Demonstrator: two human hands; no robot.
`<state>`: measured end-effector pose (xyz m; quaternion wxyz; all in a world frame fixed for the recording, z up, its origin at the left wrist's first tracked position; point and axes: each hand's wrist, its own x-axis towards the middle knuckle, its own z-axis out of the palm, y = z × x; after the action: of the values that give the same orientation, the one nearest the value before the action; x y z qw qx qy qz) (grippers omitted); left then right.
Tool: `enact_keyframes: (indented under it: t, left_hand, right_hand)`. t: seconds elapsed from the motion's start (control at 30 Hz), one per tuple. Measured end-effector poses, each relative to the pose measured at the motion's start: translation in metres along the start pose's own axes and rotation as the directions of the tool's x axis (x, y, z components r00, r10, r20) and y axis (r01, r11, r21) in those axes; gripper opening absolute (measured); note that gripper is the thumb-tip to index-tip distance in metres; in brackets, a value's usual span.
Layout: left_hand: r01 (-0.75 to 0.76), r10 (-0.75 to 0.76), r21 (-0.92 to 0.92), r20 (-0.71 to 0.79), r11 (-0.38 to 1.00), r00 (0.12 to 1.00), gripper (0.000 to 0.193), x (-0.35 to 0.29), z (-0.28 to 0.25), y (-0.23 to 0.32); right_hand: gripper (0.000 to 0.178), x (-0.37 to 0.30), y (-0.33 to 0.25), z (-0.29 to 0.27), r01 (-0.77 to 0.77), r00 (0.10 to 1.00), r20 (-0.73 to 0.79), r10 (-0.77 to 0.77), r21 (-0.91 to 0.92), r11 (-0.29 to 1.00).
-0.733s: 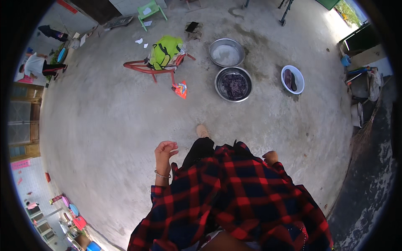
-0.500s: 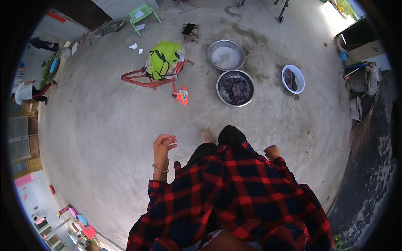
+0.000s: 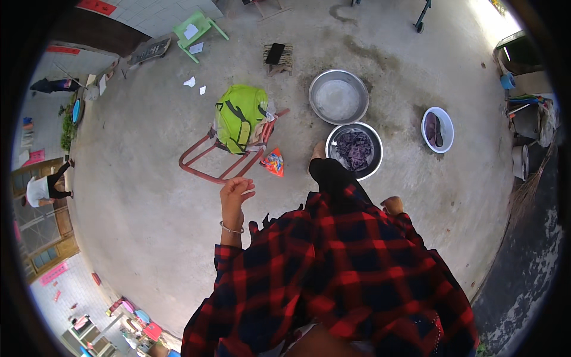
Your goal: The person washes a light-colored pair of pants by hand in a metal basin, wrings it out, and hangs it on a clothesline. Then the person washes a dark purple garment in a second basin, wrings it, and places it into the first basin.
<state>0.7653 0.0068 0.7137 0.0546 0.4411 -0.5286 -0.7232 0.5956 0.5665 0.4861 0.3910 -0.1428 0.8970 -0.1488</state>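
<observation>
My left hand [image 3: 237,193], with a bracelet at the wrist, is raised in front of me, its fingers loosely bent, the thumb apart, nothing seen in it. At my right side, my right hand [image 3: 392,206] is curled into a loose fist, no object showing. Closest ahead on the floor is a metal basin [image 3: 376,160] holding dark wet cloth [image 3: 355,150]. A second metal basin [image 3: 339,97] with cloudy water touches its far side. An orange packet [image 3: 273,162] lies beyond my left hand. Neither hand touches these things.
A lime-green backpack [image 3: 242,116] lies on a reddish chair frame [image 3: 202,172] at left. To the right stands a white basin [image 3: 451,132] with dark shoes. Farther off are a small stool [image 3: 286,58] bearing a black phone-like object, and a green chair [image 3: 202,25]. Another person [image 3: 40,190] walks at far left.
I have stepped forward, so the basins, backpack and packet now appear nearer. One foot is now beside the nearer metal basin. Both hands keep much the same shape.
</observation>
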Motion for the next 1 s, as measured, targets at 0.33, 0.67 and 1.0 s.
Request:
enact_keyframes:
  t: [0.33, 0.67, 1.0]
  left_hand:
    - [-0.002, -0.028, 0.112, 0.269, 0.994, 0.963, 0.011, 0.189, 0.134, 0.164]
    - [-0.079, -0.267, 0.465, 0.629, 0.882, 0.73, 0.013, 0.378, 0.314, 0.259]
    - [-0.304, -0.513, 0.671, 0.725, 0.676, 0.459, 0.013, 0.482, 0.455, 0.309]
  right_hand:
    - [0.015, 0.088, -0.177, -0.224, -0.307, 0.844, -0.006, 0.537, 0.816, 0.49]
    - [0.01, 0.063, -0.205, -0.13, -0.327, 0.507, 0.282, 0.815, 0.937, -0.121]
    - [0.01, 0.175, -0.361, -0.118, -0.077, 0.467, 0.425, 0.775, 0.893, -0.444]
